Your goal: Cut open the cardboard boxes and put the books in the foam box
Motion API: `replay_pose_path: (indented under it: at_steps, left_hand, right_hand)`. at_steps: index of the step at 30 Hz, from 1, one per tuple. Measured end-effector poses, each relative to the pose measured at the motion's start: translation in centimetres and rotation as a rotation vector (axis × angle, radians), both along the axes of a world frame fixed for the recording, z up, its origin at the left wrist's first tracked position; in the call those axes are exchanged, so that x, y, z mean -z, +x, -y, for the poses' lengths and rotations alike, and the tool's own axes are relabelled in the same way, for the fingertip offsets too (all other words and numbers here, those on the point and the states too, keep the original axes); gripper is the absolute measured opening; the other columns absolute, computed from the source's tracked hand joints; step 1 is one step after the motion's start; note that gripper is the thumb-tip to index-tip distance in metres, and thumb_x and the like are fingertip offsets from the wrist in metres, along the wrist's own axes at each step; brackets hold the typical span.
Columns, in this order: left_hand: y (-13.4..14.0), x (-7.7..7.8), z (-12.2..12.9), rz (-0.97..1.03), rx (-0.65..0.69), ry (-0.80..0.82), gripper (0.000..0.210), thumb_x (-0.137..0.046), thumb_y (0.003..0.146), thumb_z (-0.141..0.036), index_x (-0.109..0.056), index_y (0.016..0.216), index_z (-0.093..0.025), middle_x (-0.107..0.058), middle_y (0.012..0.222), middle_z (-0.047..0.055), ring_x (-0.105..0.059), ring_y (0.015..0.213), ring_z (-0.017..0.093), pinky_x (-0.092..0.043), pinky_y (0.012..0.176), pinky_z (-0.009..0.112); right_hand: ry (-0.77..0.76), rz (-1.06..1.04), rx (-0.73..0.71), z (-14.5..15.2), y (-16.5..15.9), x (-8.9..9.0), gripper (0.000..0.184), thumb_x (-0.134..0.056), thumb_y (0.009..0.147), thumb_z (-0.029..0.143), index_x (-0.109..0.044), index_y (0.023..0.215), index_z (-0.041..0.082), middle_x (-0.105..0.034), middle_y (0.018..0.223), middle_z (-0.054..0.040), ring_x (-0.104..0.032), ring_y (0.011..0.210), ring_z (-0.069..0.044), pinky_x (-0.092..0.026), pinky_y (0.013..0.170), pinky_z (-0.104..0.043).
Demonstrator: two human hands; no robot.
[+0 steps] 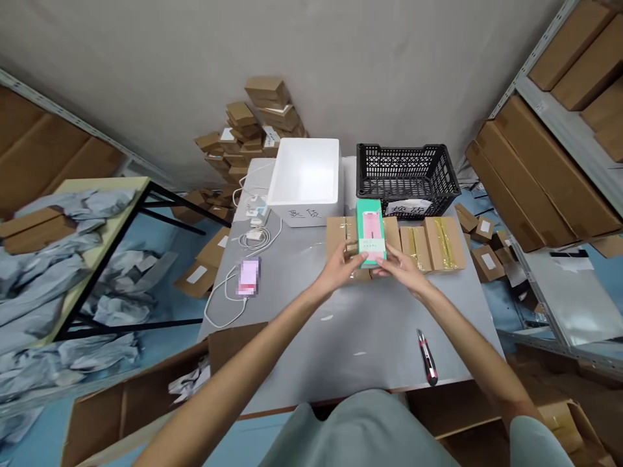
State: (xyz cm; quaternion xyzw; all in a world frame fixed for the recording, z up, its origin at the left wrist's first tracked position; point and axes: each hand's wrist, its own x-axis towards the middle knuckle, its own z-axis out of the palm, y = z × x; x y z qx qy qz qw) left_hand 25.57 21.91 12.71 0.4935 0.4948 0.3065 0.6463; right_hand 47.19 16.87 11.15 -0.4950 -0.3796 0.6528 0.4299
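Note:
Between my two hands is a green retail box point(370, 224) with a pink picture on its front and a pale band across its lower part. The fingers of my left hand point(342, 264) press on its left side near the bottom. My right hand point(402, 267) grips the lower right corner, thumb on the front. Behind and beside it, brown cardboard boxes point(413, 250) sealed with yellowish tape line the table. What the green box shows on its back is hidden from me.
A white foam box point(304, 211) and a black plastic crate point(407, 178) stand at the table's back. A box cutter point(427, 358) lies near the front right edge. On the left are a phone point(248, 277) and a coiled white cable point(254, 238). Shelves point(549, 107) with cartons rise at right.

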Motion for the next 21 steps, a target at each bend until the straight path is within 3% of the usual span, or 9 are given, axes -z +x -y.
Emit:
replay_pose_path:
  at_steps: [5, 9, 15, 21]
  left_hand:
    - [5.0, -2.1, -10.6, -0.064, -0.028, 0.079, 0.053, -0.074, 0.09, -0.031, -0.064, 0.14, -0.018, -0.072, 0.149, 0.017, -0.072, 0.131, 0.029, -0.061, 0.106, 0.046]
    - [8.1, -2.1, -18.4, -0.086, -0.05, 0.071, 0.053, -0.067, 0.088, -0.021, -0.066, 0.141, -0.017, -0.074, 0.143, 0.015, -0.073, 0.127, 0.027, -0.061, 0.107, 0.043]
    - [10.3, 1.5, -27.0, -0.147, -0.021, 0.101, 0.046, -0.071, 0.083, -0.015, -0.077, 0.128, -0.017, -0.081, 0.129, 0.011, -0.074, 0.123, 0.028, -0.062, 0.107, 0.044]
    - [11.0, 6.2, -31.2, -0.393, 0.013, 0.262, 0.043, -0.069, 0.085, -0.011, -0.077, 0.127, -0.012, -0.084, 0.112, 0.013, -0.077, 0.109, 0.027, -0.062, 0.104, 0.04]
  right_hand:
    - [0.094, 0.105, 0.035, -11.1, 3.8, -1.5, 0.074, -0.086, 0.097, 0.038, -0.06, 0.165, 0.027, -0.084, 0.129, -0.007, -0.082, 0.091, -0.017, -0.072, 0.095, -0.035]
    - [0.111, 0.26, 0.058, -19.4, 6.1, -1.4, 0.065, -0.08, 0.102, 0.031, -0.062, 0.163, 0.024, -0.086, 0.116, -0.0071, -0.079, 0.08, -0.015, -0.072, 0.087, -0.032]
    - [0.112, 0.29, 0.095, -28.6, 7.0, 2.2, 0.048, -0.074, 0.101, 0.019, -0.073, 0.148, 0.024, -0.081, 0.135, -0.0055, -0.078, 0.104, -0.017, -0.07, 0.095, -0.033]
    - [0.141, 0.474, 0.1, -33.9, 5.6, 7.4, 0.039, -0.071, 0.101, 0.023, -0.077, 0.14, 0.02, -0.083, 0.128, -0.0073, -0.076, 0.104, -0.019, -0.068, 0.099, -0.041]
